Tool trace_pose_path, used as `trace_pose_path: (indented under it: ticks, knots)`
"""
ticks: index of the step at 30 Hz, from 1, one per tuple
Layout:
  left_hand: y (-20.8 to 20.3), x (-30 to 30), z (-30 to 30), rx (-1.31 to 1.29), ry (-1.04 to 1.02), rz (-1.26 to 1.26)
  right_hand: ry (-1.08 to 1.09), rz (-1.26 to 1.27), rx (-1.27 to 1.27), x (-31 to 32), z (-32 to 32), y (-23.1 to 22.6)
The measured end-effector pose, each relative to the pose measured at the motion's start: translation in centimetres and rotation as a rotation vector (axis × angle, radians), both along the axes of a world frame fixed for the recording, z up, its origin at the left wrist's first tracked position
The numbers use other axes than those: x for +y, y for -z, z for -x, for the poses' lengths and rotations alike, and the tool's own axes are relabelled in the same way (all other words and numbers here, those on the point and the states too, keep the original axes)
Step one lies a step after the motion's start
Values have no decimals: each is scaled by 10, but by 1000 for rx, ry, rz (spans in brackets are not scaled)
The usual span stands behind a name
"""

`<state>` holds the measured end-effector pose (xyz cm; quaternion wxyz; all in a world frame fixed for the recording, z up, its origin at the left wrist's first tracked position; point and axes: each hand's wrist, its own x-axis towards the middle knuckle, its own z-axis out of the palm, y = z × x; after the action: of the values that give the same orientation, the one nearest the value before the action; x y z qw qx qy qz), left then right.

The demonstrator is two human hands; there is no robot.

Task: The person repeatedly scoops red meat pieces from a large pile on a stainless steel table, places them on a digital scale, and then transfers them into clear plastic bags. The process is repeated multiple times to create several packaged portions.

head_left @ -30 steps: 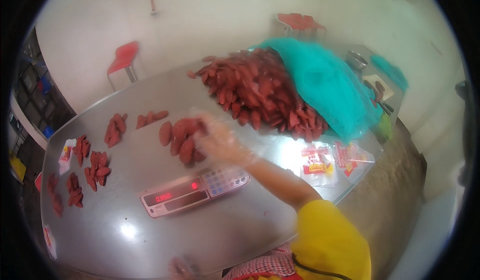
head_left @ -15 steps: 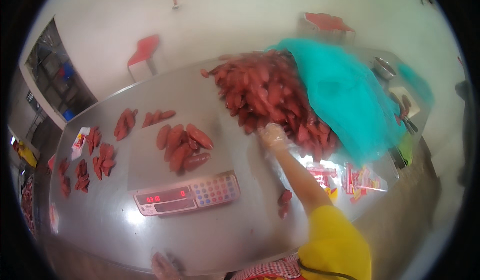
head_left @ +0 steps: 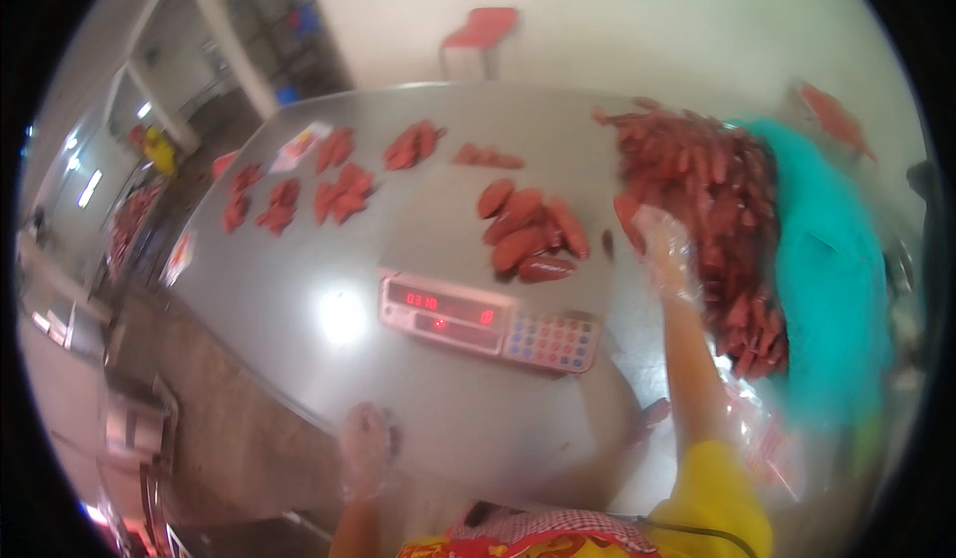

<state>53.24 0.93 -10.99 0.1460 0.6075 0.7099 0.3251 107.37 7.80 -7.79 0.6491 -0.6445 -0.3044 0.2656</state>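
Observation:
My right hand [head_left: 669, 254], in a clear plastic glove, grips a red sausage [head_left: 627, 222] at the left side of a big heap of red sausages [head_left: 717, 175]. To its left stands a digital scale [head_left: 448, 314] with several plump sausages [head_left: 520, 244] lying on its plate. My left hand [head_left: 366, 448], gloved too, is by the table's near edge, below the scale and away from the sausages; its fingers are smeared.
Small groups of sausages [head_left: 344, 195] lie on the metal table [head_left: 279, 289] at the left. Turquoise netting [head_left: 827, 279] borders the heap on the right. Clear and red plastic packaging [head_left: 762, 429] lies near my right forearm. A red stool [head_left: 483, 28] stands behind the table.
The view has swung left, so the scale and heap appear farther right. My right hand now has a sausage at the heap's edge. More of my left hand shows above the table edge.

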Motion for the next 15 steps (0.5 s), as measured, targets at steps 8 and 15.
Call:
trace_pose_path:
  ticks: [8, 15]
  knots:
    - [23, -3, 26, -30, 76, 90, 89, 89, -251, 19, 17, -53]
    - [39, -2, 29, -114, 137, -60, 32, 65, -128, -33, 53, -77]
